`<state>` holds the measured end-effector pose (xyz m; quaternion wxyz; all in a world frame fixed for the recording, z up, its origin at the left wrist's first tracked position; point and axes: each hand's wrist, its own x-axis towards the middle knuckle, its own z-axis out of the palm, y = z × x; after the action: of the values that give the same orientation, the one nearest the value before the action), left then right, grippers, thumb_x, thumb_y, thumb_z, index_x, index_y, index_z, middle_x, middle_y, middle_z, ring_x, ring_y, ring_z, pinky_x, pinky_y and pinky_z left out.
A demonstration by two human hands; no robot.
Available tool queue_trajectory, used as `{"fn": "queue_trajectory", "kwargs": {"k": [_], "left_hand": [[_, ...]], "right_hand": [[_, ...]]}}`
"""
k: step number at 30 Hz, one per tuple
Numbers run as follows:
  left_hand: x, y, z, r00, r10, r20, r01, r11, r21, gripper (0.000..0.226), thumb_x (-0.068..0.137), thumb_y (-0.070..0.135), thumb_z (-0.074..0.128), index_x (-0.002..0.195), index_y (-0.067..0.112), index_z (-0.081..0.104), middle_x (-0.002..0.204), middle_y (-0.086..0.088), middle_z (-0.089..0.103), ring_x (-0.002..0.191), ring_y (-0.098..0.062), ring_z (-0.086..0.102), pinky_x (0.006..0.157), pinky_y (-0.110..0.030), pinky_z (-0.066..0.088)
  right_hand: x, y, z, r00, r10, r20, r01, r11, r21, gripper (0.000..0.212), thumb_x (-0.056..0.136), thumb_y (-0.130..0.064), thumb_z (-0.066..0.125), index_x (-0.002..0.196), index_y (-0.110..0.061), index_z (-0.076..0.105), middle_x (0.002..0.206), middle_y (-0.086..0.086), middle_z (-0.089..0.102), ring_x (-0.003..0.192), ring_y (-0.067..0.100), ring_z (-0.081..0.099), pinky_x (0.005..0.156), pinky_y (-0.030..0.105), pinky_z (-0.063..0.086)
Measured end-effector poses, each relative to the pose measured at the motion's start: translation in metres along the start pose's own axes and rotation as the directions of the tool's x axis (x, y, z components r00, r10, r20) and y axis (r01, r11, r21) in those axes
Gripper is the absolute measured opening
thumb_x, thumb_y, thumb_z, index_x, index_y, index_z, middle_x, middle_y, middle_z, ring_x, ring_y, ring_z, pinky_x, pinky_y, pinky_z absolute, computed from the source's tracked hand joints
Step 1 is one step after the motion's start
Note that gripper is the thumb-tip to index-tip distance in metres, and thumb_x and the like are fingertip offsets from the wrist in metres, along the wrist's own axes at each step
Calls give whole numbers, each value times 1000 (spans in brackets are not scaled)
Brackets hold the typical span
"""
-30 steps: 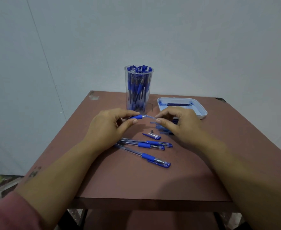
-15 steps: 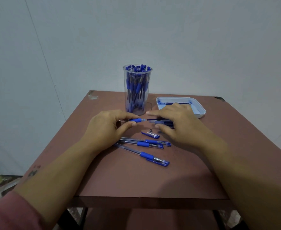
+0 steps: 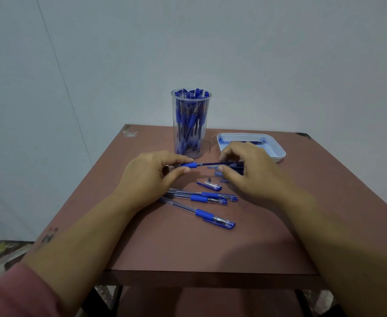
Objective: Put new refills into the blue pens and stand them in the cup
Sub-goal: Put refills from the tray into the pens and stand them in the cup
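Note:
My left hand (image 3: 151, 177) grips a clear pen barrel with a blue grip (image 3: 190, 165), held level above the table. A dark refill (image 3: 213, 164) sticks out of the barrel's right end, and my right hand (image 3: 247, 170) pinches its far end between thumb and fingers. Below the hands lie a loose blue cap (image 3: 209, 185) and a small metal tip (image 3: 209, 179). Three capped blue pens (image 3: 201, 199) lie side by side nearer me. A tall clear cup (image 3: 190, 124) full of blue pens stands at the back.
A shallow white tray (image 3: 277, 148) with a refill in it sits at the back right, partly behind my right hand. More refills (image 3: 238, 167) lie under my right hand. The brown table (image 3: 188, 248) ends in a front edge near me.
My right hand has moved left toward the barrel and then back right a little, and a dark refill now sits in the barrel's open end. My left hand has stayed put.

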<state>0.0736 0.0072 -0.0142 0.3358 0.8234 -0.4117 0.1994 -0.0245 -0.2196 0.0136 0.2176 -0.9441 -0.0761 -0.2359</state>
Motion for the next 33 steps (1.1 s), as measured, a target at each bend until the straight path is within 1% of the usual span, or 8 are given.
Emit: {"fn": "queue_trajectory", "kwargs": {"k": [4, 6, 12, 15, 18, 22, 29, 33], "left_hand": [[0, 0, 0, 1000, 9, 9, -9, 1000, 6, 33, 85, 56, 56, 110, 41, 71, 96, 20, 71, 74, -4, 59, 64, -21, 46], [0, 0, -1, 1000, 1, -6, -1, 1000, -4, 27, 86, 50, 62, 110, 40, 71, 92, 19, 71, 71, -3, 57, 63, -19, 43], [1, 0, 0, 1000, -5, -5, 5, 1000, 9, 25, 87, 44, 66, 111, 40, 71, 91, 19, 70, 73, -3, 58, 63, -20, 44], [1, -1, 0, 1000, -3, 1, 3, 1000, 14, 24, 87, 43, 66, 110, 40, 71, 94, 18, 72, 76, -1, 58, 65, -18, 43], [2, -4, 0, 999, -41, -15, 41, 999, 6, 25, 87, 44, 66, 111, 40, 71, 92, 20, 70, 71, 7, 55, 63, -13, 38], [2, -7, -1, 997, -78, -19, 78, 997, 9, 26, 87, 46, 65, 111, 41, 70, 91, 21, 69, 73, 14, 53, 61, -10, 34], [2, -8, 0, 997, -68, -21, 69, 997, 23, 26, 86, 47, 64, 110, 39, 71, 92, 18, 71, 70, 11, 53, 61, -11, 35], [2, -8, 0, 997, -78, -15, 78, 997, 23, 25, 87, 45, 65, 110, 40, 71, 91, 18, 71, 70, 5, 53, 62, -13, 37]], "right_hand": [[3, -6, 4, 996, -77, 45, 78, 997, -22, 20, 93, -25, 62, 109, -36, 68, 85, -28, 53, 89, -3, 48, 79, 19, 39], [3, -6, 5, 996, -84, 35, 85, 996, -27, 27, 94, -28, 61, 119, -36, 64, 90, -30, 52, 91, -1, 47, 84, 22, 39], [4, -7, 5, 1000, 6, 1, -6, 999, 32, 6, 91, -24, 65, 95, -28, 64, 85, -19, 56, 90, 0, 49, 72, 14, 35], [6, -6, 9, 999, -28, 31, 26, 997, 68, 19, 94, -23, 62, 109, -29, 70, 90, -18, 58, 92, 4, 51, 78, 14, 39], [7, 0, 9, 999, 29, 29, -31, 998, 61, 27, 95, -27, 60, 121, -34, 64, 94, -22, 54, 96, 6, 47, 89, 27, 41], [12, 7, 10, 983, 69, 172, -59, 996, -67, 20, 91, -33, 65, 110, -39, 68, 94, -24, 46, 102, 8, 37, 98, 42, 37], [19, 3, 15, 953, -1, 303, 38, 993, -116, 17, 90, -33, 65, 105, -37, 72, 102, -14, 51, 101, 6, 34, 92, 29, 31], [15, 5, 10, 986, 34, 166, -36, 999, 12, 12, 92, -25, 65, 102, -27, 71, 90, -21, 58, 93, -4, 48, 80, 8, 36]]}}
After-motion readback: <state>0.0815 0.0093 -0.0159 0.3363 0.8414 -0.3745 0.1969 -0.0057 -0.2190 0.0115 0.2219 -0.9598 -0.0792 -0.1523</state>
